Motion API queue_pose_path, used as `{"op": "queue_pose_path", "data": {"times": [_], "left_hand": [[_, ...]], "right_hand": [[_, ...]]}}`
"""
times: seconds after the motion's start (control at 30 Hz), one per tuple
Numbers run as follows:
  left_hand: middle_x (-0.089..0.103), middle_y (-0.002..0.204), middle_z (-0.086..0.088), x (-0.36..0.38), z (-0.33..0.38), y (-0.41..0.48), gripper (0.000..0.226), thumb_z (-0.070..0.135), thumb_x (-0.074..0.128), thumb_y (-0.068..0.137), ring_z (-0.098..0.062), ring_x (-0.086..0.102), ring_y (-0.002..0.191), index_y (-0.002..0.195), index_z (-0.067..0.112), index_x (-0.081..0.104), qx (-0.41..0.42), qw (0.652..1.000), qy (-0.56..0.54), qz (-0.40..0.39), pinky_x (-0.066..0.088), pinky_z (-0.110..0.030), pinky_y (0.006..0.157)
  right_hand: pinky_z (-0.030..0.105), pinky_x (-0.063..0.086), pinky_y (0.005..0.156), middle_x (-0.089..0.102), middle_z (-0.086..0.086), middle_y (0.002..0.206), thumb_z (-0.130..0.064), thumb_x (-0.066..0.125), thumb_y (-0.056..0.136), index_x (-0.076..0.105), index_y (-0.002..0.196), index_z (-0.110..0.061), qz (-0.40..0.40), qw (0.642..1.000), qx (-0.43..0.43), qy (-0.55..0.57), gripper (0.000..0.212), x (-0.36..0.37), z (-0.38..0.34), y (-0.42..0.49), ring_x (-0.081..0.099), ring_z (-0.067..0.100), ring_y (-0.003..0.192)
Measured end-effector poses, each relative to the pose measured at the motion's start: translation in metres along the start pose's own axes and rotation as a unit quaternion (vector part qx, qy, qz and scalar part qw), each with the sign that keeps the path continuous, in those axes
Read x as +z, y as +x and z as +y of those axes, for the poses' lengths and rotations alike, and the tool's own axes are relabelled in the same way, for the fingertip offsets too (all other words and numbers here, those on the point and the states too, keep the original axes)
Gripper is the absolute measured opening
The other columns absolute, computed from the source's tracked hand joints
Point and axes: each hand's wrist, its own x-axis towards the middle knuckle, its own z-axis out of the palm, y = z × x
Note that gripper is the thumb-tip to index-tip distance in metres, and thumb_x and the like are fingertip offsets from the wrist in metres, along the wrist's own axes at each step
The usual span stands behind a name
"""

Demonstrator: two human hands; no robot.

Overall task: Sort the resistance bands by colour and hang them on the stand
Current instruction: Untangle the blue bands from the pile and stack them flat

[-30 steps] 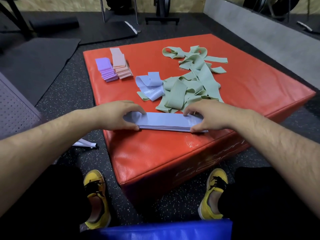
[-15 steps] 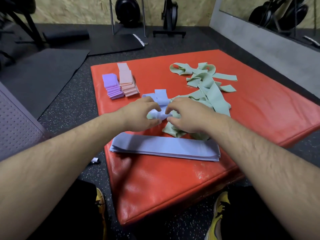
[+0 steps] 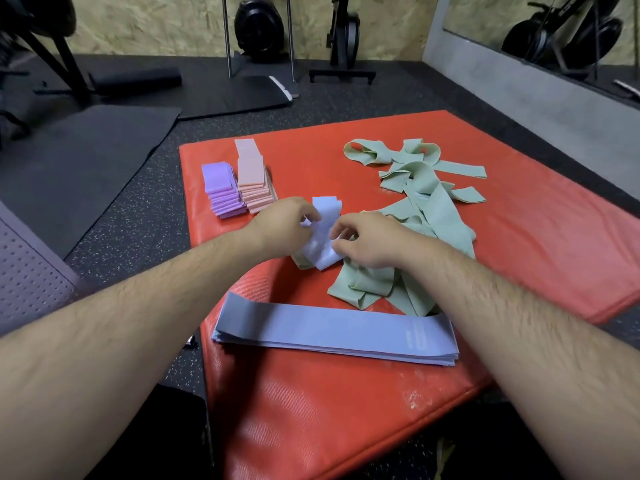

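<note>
Dim, even light from above lays soft shadows on the red mat (image 3: 536, 237) (its vinyl carries a faint sheen); wide-angle distortion bends the edges, and detail is slightly soft throughout

I had both hands near the middle of the red pad (image 3: 519, 237), where my left hand (image 3: 287, 223) and right hand (image 3: 367, 240) each pinched the loose pale-blue band (image 3: 323, 220), crumpled against the left side of the heap of green bands (image 3: 426, 209). A flat stack of pale-blue bands (image 3: 332, 329) lay along the near edge. The folded purple bands (image 3: 221, 188) and folded pink bands (image 3: 252, 178) sat side by side near the far left corner.
</note>
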Motion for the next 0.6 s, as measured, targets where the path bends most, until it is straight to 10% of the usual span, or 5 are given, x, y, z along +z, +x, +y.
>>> {"op": "queue_pose_path", "data": {"times": [0.27, 0.6], "left_hand": [[0.07, 0.105, 0.007, -0.017, 0.021, -0.014, 0.029, 0.003, 0.061, 0.093, -0.008, 0.065, 0.097, 0.109, 0.025, 0.07, -0.044, 0.954, -0.287, 0.07, 0.052, -0.019, 0.078], [0.066, 0.111, 0.011, -0.038, 0.034, -0.024, 0.041, 0.006, 0.065, 0.091, 0.0, 0.062, 0.089, 0.121, 0.034, 0.065, -0.003, 0.877, -0.464, 0.126, 0.048, -0.017, 0.076]], "right_hand": [[0.04, 0.053, 0.09, 0.06, -0.006, 0.113, -0.039, 0.068, 0.087, 0.045, 0.132, -0.021, 0.071, 0.978, 0.049, 0.188, 0.053, 0.01, -0.002, 0.004, 0.062, 0.016, 0.101], [0.036, 0.051, 0.073, 0.069, 0.005, 0.082, -0.023, 0.067, 0.093, 0.065, 0.091, -0.007, 0.186, 0.914, -0.002, 0.36, 0.017, -0.019, -0.021, -0.006, 0.057, 0.011, 0.073]]}}
